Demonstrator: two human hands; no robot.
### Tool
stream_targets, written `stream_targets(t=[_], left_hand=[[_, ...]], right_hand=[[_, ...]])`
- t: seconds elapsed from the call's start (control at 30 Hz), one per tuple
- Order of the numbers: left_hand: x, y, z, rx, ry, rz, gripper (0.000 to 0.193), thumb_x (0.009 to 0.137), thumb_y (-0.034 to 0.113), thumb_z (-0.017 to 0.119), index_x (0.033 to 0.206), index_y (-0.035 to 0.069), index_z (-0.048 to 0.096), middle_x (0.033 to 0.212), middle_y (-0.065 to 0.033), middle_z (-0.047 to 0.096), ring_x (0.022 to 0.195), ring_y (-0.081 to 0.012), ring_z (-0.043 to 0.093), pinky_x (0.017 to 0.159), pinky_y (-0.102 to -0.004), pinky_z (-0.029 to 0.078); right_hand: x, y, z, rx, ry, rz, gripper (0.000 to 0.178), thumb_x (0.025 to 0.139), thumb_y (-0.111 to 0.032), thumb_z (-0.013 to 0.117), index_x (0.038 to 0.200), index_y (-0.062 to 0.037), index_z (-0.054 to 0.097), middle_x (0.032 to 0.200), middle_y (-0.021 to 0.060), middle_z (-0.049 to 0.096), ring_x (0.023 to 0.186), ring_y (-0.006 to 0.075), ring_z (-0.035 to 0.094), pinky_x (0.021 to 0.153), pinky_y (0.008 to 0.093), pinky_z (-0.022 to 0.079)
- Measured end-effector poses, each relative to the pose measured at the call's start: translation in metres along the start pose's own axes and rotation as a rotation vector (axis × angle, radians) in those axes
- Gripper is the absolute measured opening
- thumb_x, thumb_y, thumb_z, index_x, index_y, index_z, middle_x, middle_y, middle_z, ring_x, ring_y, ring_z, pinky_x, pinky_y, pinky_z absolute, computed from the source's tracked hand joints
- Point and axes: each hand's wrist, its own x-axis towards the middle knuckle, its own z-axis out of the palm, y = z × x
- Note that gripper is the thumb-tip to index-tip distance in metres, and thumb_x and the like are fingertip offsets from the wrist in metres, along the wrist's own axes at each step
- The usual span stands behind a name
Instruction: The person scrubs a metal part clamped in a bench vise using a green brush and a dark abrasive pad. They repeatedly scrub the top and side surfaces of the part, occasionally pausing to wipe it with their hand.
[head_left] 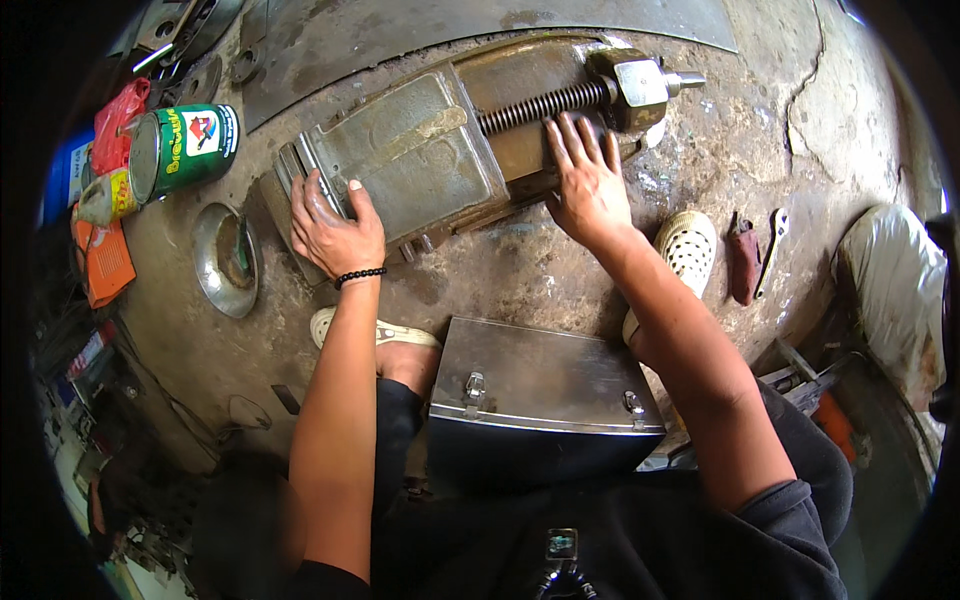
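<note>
Listing, head view: one machine vise, dull grey metal, lying on the stained concrete floor at the far middle of the scene, its right end set farther off than its left. Fitted with a dark threaded screw, exposed at right of the broad flat body, and a blocky end piece with a short round stub.

Left hand: bare, blackened at the fingers, thumb parted wide from the rest, resting across the vise's left end; black bead bracelet at the wrist. Right hand: bare, laid flat, fingers slightly spread, on the vise just to the near side of the screw.

At left: green paint tin lying tilted; red plastic bag beside it; orange piece, kind unclear; round metal bowl containing a dark green item, too indistinct to name.

At near middle: latched metal box, two clasps on its near edge, between the person's two feet in cream perforated clogs.

At right: dark red item, kind unclear, just beside a wrench; white plastic sack farther right.

At far side: grey sheet of metal flat on the floor.
</note>
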Motion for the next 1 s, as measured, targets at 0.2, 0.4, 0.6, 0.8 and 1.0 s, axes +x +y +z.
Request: stream_targets(t=[0.2, 0.4, 0.6, 0.8, 1.0], left_hand=[[-0.001, 0.000, 0.001, 0.008, 0.014, 0.004, 0.053, 0.089, 0.040, 0.068, 0.132, 0.011, 0.059, 0.142, -0.0136, 0.055, 0.131, -0.0349, 0.052, 0.109, -0.0515, 0.036], [-0.001, 0.000, 0.000, 0.015, 0.004, -0.007, 0.054, 0.088, 0.040, 0.068, 0.134, 0.013, 0.059, 0.143, -0.0131, 0.055, 0.131, -0.0346, 0.051, 0.110, -0.0517, 0.035], [-0.001, 0.000, -0.001, 0.005, -0.032, -0.018, 0.056, 0.087, 0.041, 0.069, 0.135, 0.013, 0.059, 0.144, -0.0131, 0.054, 0.134, -0.0355, 0.049, 0.111, -0.0526, 0.034], [0.000, 0.000, -0.001, 0.049, -0.002, 0.024, 0.052, 0.089, 0.037, 0.070, 0.133, 0.012, 0.060, 0.142, -0.0140, 0.057, 0.131, -0.0346, 0.053, 0.109, -0.0508, 0.038], [-0.001, -0.001, 0.001, 0.024, -0.008, 0.005, 0.055, 0.087, 0.040, 0.068, 0.134, 0.013, 0.059, 0.142, -0.0132, 0.056, 0.132, -0.0341, 0.051, 0.109, -0.0522, 0.035]], right_hand=[[-0.002, 0.013, 0.005, -0.106, -0.004, -0.018, 0.086, 0.087, -0.006, 0.054, 0.163, -0.0082, 0.015, 0.169, 0.0114, 0.019, 0.156, 0.0301, 0.019, 0.126, 0.0515, 0.013], [0.003, 0.010, -0.001, -0.055, -0.071, 0.005, 0.080, 0.086, -0.005, 0.051, 0.161, -0.0067, 0.024, 0.168, 0.0112, 0.024, 0.153, 0.0312, 0.026, 0.126, 0.0509, 0.016], [-0.004, 0.019, 0.017, -0.027, -0.133, 0.055, 0.077, 0.088, -0.007, 0.048, 0.161, -0.0065, 0.024, 0.169, 0.0112, 0.020, 0.155, 0.0314, 0.022, 0.127, 0.0518, 0.012], [-0.009, -0.009, 0.020, -0.223, 0.049, 0.080, 0.072, 0.091, -0.007, 0.044, 0.160, -0.0049, 0.026, 0.168, 0.0144, 0.023, 0.155, 0.0325, 0.022, 0.127, 0.0518, 0.012], [-0.018, -0.018, 0.010, 0.178, -0.055, -0.206, 0.072, 0.090, -0.002, 0.044, 0.160, -0.0128, 0.031, 0.169, 0.0092, 0.023, 0.156, 0.0302, 0.021, 0.126, 0.0558, 0.010]])
